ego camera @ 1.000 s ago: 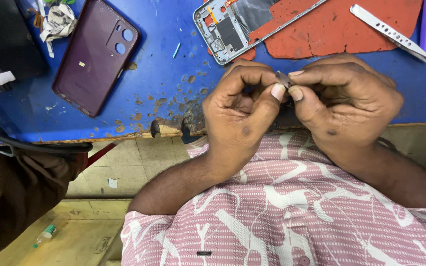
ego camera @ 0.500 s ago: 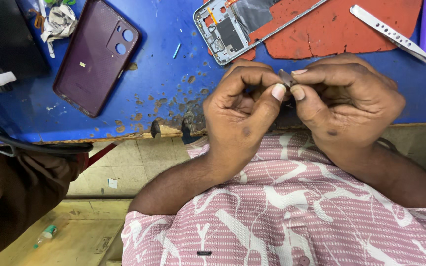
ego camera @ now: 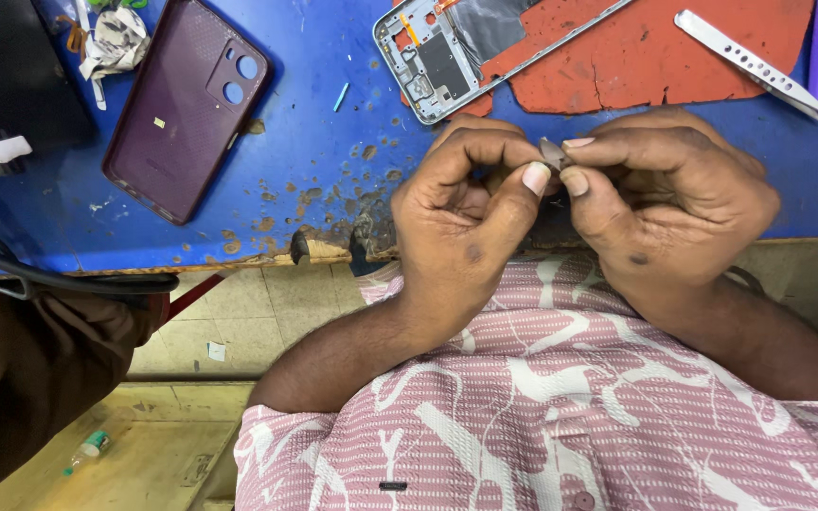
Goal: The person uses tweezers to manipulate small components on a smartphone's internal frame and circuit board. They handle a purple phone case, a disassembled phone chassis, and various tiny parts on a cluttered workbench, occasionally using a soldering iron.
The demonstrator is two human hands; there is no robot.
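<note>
My left hand and my right hand meet fingertip to fingertip over the near edge of the blue worktop. Between thumbs and forefingers they pinch a tiny grey part, mostly hidden by the fingers. Just beyond the hands lies an opened phone frame with its inner boards showing, partly resting on a red mat. A purple phone back cover lies to the left, camera holes up.
Metal tweezers lie at the far right on the red mat. A crumpled white scrap and a black block sit at the far left. Another person's brown sleeve is at the left. A small bottle lies on the floor.
Both hands stay almost in place, fingers shifting only slightly on the small part. Nothing else on the worktop has moved.
</note>
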